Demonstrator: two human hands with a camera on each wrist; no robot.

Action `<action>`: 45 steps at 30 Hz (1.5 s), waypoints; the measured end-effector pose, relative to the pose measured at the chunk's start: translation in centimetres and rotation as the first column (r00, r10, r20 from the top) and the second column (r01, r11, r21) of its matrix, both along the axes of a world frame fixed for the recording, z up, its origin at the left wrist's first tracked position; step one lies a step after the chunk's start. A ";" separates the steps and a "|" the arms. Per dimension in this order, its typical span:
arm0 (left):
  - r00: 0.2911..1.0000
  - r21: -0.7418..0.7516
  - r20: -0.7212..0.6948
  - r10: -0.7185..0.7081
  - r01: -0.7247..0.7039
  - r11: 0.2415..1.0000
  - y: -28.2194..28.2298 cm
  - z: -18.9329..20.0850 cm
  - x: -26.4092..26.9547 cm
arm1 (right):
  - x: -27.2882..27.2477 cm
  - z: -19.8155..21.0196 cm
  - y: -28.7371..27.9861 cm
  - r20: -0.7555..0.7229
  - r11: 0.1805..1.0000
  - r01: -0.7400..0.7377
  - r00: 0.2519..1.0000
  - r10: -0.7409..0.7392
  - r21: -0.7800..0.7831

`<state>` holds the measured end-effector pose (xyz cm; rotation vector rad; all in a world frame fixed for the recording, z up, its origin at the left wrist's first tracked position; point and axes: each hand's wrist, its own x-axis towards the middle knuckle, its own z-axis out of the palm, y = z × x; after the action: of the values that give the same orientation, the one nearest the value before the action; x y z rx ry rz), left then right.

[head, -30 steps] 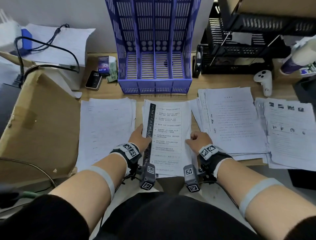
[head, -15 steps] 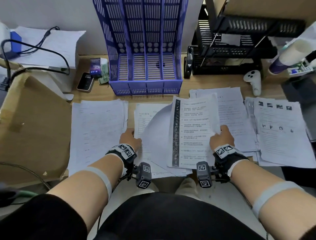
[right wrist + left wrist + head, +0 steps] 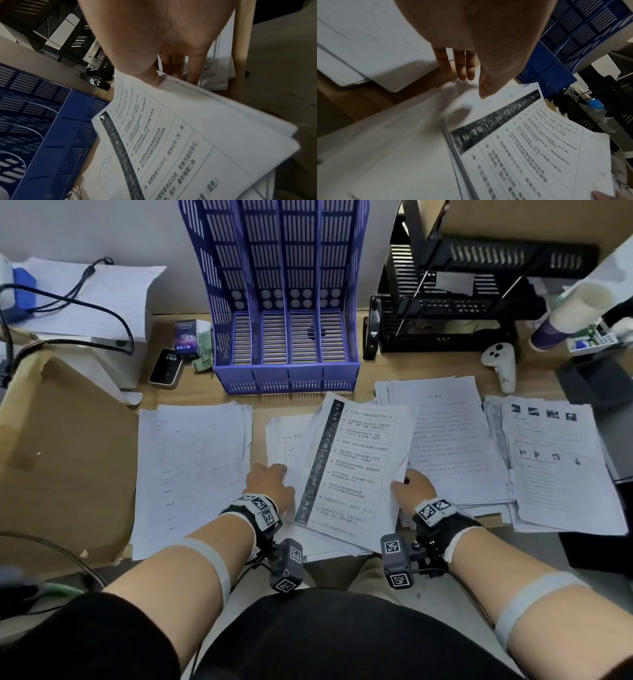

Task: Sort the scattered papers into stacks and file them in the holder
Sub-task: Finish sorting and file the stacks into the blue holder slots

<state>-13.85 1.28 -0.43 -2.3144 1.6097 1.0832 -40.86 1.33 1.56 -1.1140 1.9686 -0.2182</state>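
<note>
A blue slotted file holder (image 3: pixel 284 337) stands at the back of the desk, its slots showing no paper. In front lie paper stacks: left (image 3: pixel 191 474), middle (image 3: pixel 282 436), right (image 3: pixel 455 446) and far right (image 3: pixel 561 467). My right hand (image 3: pixel 407 484) grips the right edge of a sheaf with a dark side strip (image 3: pixel 352 467), thumb (image 3: pixel 154 77) on top and fingers beneath. The sheaf is raised and tilted over the middle stack. My left hand (image 3: pixel 270 481) rests on that middle stack with straight fingers (image 3: pixel 465 70), beside the sheaf's left edge.
A phone (image 3: pixel 166 368) and a small box (image 3: pixel 186 338) lie left of the holder. A black tray rack (image 3: pixel 462 313), a white controller (image 3: pixel 500 364) and a paper cup (image 3: pixel 565 316) are at the right. A cardboard box (image 3: pixel 58 457) borders the left stack.
My right hand lifted the strip-marked sheaf off the middle stack to the right, then swung it slightly back and tilted it. The left hand let go of it and stayed on the stack.
</note>
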 end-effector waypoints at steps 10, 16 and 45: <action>0.948 0.097 -0.318 -0.002 0.035 0.995 1.2 -0.1 -0.4 | 1.3 0.4 0.5 -0.044 0.994 0.106 0.993 -0.106 -0.006; 0.981 -0.057 -0.160 0.107 -0.117 0.992 0.4 -0.7 1.0 | -0.5 0.1 -0.8 -0.206 0.992 0.120 0.970 -0.125 -0.037; 0.936 -0.105 -0.176 0.304 -0.324 0.940 0.2 -0.2 1.4 | 1.2 -0.2 -0.1 -0.157 0.990 -0.131 0.978 0.137 0.051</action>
<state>-12.43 1.51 -0.66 -2.7082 1.4295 1.2888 -39.69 1.19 1.33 -1.2665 2.0187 -0.0174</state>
